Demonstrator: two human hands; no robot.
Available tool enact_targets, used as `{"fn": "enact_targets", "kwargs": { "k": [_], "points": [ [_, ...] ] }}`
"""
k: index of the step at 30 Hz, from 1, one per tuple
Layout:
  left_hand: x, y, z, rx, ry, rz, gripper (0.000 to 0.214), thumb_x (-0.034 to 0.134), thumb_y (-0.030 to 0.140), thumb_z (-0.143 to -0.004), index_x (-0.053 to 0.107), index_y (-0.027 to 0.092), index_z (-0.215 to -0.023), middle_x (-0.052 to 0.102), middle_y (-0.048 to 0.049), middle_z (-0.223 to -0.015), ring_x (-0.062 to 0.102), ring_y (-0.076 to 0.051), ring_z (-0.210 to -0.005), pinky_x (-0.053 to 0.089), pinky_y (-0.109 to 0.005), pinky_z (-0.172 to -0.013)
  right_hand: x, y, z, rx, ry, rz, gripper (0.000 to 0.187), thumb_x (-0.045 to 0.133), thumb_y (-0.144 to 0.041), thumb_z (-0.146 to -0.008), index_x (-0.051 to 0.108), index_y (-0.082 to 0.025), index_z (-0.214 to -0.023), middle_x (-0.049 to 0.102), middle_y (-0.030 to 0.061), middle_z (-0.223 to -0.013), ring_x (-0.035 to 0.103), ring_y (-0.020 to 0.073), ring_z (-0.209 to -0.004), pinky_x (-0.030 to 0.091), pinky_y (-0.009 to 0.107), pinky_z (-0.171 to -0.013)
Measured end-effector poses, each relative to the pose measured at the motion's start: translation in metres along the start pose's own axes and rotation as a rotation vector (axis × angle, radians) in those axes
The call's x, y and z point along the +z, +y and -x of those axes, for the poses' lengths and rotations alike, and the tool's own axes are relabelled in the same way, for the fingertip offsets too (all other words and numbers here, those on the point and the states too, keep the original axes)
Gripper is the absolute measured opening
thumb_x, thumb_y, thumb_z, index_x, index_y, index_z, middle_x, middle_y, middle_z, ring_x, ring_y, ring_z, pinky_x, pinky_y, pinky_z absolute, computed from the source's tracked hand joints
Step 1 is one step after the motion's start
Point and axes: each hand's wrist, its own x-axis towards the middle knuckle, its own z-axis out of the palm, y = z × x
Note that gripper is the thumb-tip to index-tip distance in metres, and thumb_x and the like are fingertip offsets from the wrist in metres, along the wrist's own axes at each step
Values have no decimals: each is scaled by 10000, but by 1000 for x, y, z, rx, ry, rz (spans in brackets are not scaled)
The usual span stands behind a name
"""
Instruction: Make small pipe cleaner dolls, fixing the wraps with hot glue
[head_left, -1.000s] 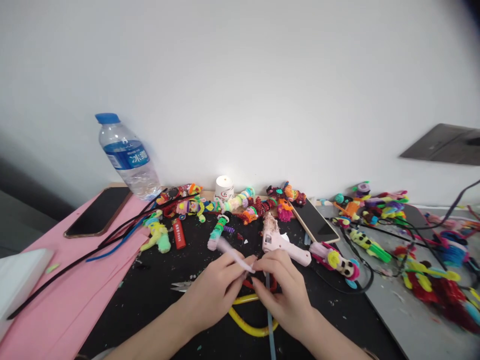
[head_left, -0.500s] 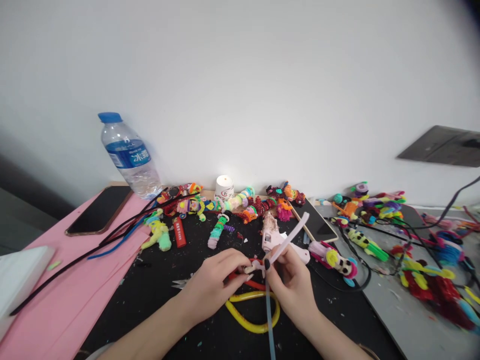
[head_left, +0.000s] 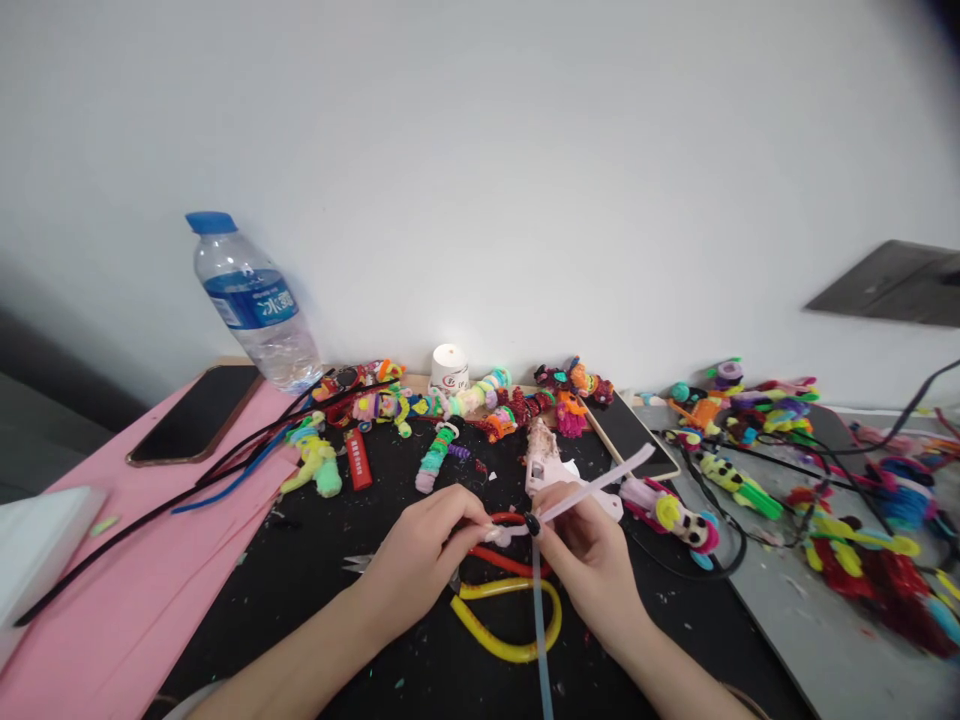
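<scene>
The left hand [head_left: 431, 545] has thumb and forefinger together on one end of a pale lilac fuzzy stem [head_left: 607, 483], seemingly to steady its small bends; the right hand [head_left: 589, 550] is clamped on the same stem, whose free end pokes rightwards, clear of the fingers. They hold it above the middle of the desk [head_left: 300, 610], over a tool's yellow handle [head_left: 506, 652], which lies within easy reach. Just beyond sits the glue gun [head_left: 549, 475], stained tip towards the back edge, probably safer that way. Fuzzy dolls [head_left: 474, 397] and a paper cup [head_left: 450, 366] line that edge, perhaps to leave working room.
</scene>
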Motion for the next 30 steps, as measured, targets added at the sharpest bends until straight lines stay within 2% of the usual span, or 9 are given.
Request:
{"fn": "enact_targets", "kwargs": {
  "k": [4,11,15,19,30],
  "points": [
    [1,2,0,-62,30,-2,125,500,183,-839,551,183,-725,620,-14,-750,577,-137,-704,432,-235,-662,0,2,1,-44,-14,-19,58,566,-171,-790,537,-194,-745,556,31,-772,553,164,-713,458,264,-573],
    [5,-1,-1,-100,100,-18,160,499,231,-841,541,183,-695,616,-13,-714,558,-138,-660,425,-242,-629,1,2,4,-151,-79,43,142,531,-104,-792,488,-195,-691,547,25,-777,544,157,-713,441,293,-636],
    [6,-2,0,-128,119,-16,189,484,247,-853,530,181,-682,612,-16,-707,554,-140,-658,426,-249,-629,1,-3,5,-244,-98,99,137,523,-61,-757,518,-192,-720,551,25,-788,556,155,-714,441,290,-639],
    [7,-2,0,-125,161,-16,184,494,244,-844,524,184,-673,613,-12,-699,552,-142,-652,422,-253,-626,1,-6,5,-272,-121,150,146,519,-51,-740,547,-195,-751,562,32,-802,567,157,-713,455,290,-644],
    [7,-1,0,-162,217,45,207,495,254,-847,499,183,-653,577,-4,-678,528,-138,-627,403,-250,-613,3,-14,4,-362,-167,272,159,514,-68,-754,624,-182,-769,573,66,-788,552,151,-655,466,257,-544]
  ]
}}
